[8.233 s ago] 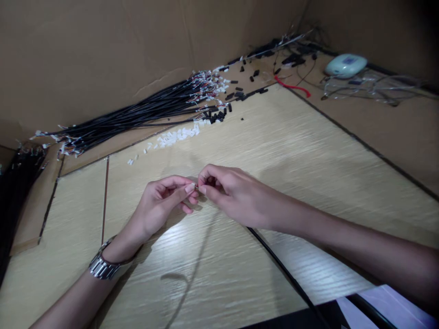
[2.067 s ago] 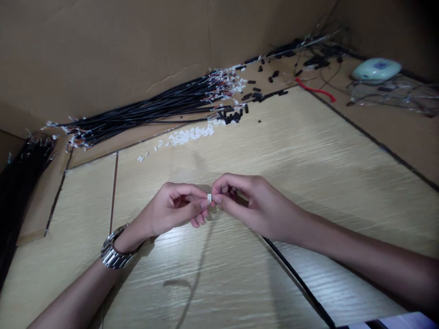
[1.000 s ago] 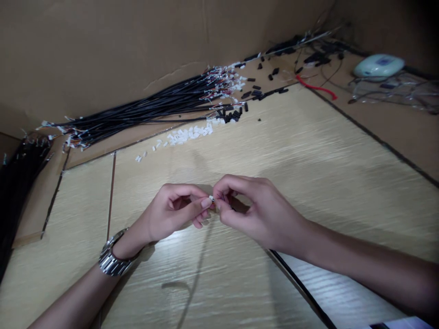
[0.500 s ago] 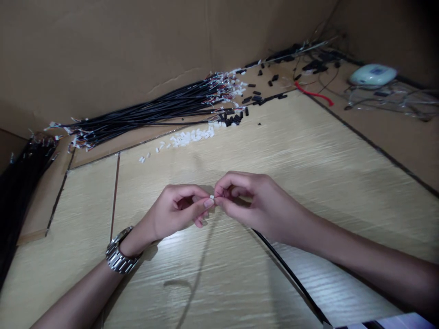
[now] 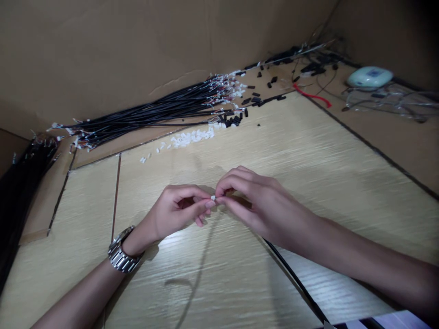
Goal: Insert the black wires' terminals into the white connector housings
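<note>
A small white connector [image 5: 213, 198] is pinched between the thumb and forefinger of my left hand [image 5: 181, 206], which wears a steel watch at the wrist. Close against it on the right, my right hand [image 5: 252, 196] has its fingertips pinched at the connector's end, apparently on a thin wire, too fine to make out well. A black cable [image 5: 295, 276] runs from under my right hand down to the lower edge of the view; its upper part is hidden by the hand.
Behind my hands lie a pile of white connectors [image 5: 192, 138], several black pieces [image 5: 233, 121] and a bundle of black cables [image 5: 147, 109]. Another dark bundle [image 5: 20, 192] is at left. At right are a red strip [image 5: 313, 97] and a pale rounded object [image 5: 369, 77]. Cardboard walls [image 5: 137, 41] enclose the back.
My right hand has turned slightly and shifted a little to the right, its wrist a bit lower. My left hand still pinches the white connector in almost the same spot.
</note>
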`<state>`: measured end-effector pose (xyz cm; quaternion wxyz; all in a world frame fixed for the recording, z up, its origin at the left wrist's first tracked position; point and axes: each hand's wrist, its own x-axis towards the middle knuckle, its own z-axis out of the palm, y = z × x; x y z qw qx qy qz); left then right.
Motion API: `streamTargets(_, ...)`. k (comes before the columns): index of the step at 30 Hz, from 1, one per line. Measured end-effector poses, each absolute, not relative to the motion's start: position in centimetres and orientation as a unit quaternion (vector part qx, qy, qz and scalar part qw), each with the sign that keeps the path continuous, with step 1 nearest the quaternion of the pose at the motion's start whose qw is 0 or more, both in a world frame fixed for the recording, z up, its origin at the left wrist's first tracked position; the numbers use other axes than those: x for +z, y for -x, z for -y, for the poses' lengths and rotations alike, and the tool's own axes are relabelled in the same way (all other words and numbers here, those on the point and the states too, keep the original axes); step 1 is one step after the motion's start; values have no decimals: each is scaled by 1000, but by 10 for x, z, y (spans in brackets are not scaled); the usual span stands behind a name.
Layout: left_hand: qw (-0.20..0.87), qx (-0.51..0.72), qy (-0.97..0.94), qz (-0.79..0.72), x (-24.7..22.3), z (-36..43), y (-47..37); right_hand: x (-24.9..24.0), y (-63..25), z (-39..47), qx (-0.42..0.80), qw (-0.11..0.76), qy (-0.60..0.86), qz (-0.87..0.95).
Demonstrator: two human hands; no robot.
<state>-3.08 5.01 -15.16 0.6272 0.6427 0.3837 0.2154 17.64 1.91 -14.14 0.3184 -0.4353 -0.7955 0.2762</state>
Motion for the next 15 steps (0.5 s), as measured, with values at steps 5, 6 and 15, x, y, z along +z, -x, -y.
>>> streamTargets(5,616,213,-657,-378,-151,-50,31,-143,-175,-17,292,307,445,789)
streamTargets(6,612,212,-663,-375,-151,-50,31,-144,-175,-17,293,306,445,789)
streamTargets(15,539,221,-730,-357,-155,-50,33,-149,-170,-14,242,304,419,821)
